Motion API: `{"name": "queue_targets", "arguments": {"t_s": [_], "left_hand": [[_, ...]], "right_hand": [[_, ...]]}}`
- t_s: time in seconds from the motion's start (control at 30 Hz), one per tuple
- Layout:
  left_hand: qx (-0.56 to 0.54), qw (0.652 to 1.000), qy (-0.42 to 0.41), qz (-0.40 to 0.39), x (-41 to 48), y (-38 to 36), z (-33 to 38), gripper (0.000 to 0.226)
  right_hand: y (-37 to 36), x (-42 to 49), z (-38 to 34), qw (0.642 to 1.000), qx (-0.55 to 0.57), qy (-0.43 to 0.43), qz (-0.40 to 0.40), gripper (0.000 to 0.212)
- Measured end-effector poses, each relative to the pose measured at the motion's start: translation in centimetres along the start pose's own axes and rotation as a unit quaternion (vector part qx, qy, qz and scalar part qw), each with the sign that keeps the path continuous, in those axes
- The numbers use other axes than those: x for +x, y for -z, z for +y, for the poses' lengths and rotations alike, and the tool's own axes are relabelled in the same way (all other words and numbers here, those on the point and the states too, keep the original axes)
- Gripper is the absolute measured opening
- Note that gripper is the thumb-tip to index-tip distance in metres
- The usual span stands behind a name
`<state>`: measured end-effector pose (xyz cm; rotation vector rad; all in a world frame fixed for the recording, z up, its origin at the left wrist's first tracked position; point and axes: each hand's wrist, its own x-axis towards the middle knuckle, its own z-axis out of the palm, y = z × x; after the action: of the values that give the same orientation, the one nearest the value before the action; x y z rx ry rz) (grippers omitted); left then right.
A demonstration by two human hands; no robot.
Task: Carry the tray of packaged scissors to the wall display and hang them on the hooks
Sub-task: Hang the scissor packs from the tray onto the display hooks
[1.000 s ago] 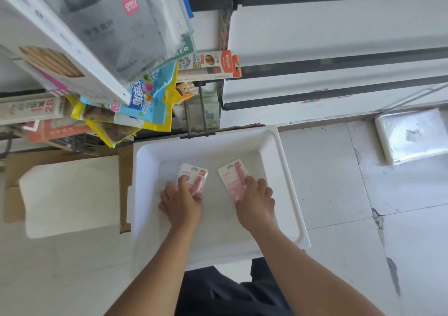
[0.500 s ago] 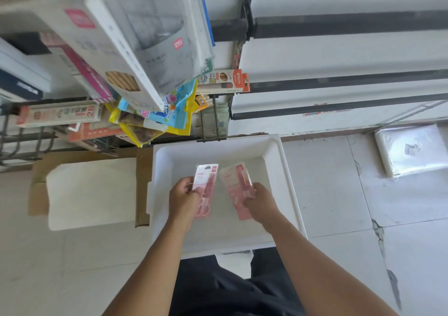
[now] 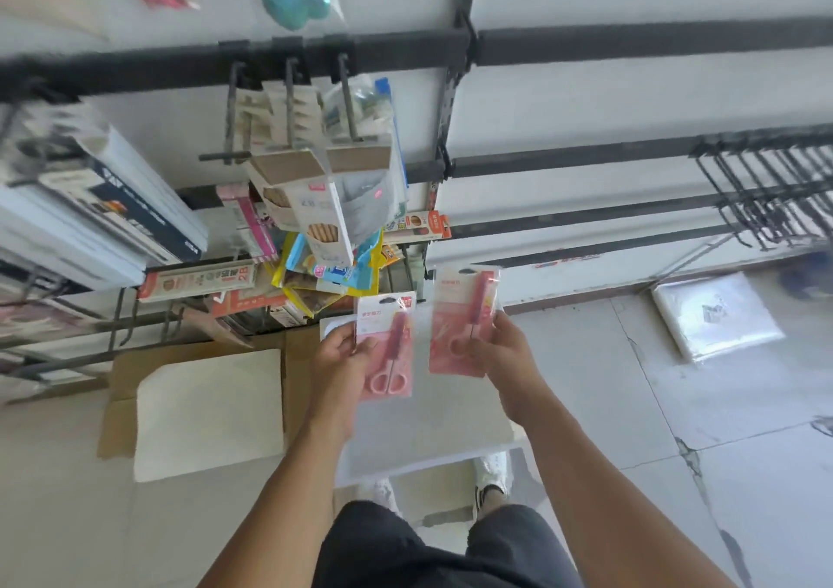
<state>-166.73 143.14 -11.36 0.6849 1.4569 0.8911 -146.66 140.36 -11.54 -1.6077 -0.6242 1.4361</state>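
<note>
My left hand [image 3: 339, 357] grips a pink pack of scissors [image 3: 388, 348] by its left edge, held upright in front of me. A second pink scissors pack [image 3: 459, 317] is upright in my right hand [image 3: 505, 353], gripped at its lower right. Both packs are lifted above the white tray [image 3: 432, 434], which lies on the floor below them, and nothing shows on its bare part. The wall display has black rails with hooks: a row of bare hooks [image 3: 766, 190] at the right and loaded hooks [image 3: 293, 105] at upper centre.
Hanging stationery packs [image 3: 324, 217] crowd the display left of centre, with stacked boxes [image 3: 90, 208] at far left. A cardboard box with a white sheet [image 3: 207, 411] lies on the floor left of the tray. A plastic-wrapped bundle [image 3: 716, 312] lies on the floor at right.
Both hands rose out of the tray, each lifting a scissors pack upright. My view tilted up, bringing the upper rails and the hooks at the right into sight.
</note>
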Motion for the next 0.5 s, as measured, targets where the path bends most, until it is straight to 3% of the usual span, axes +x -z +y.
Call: {"name": "queue_targets", "arguments": {"t_s": [0.23, 0.5], "left_hand": [[-0.042, 0.993, -0.096, -0.059, -3.6, -2.5, 6.6, 0.03], [-0.081, 0.976, -0.197, -0.049, -10.1, -9.2, 10.4, 0.027]], "right_hand": [[1.3, -5.2, -8.5, 0.988, 0.078, 0.133, 0.019, 0.035], [8.4, -10.5, -13.4, 0.969, 0.113, 0.218, 0.011, 0.03]]}}
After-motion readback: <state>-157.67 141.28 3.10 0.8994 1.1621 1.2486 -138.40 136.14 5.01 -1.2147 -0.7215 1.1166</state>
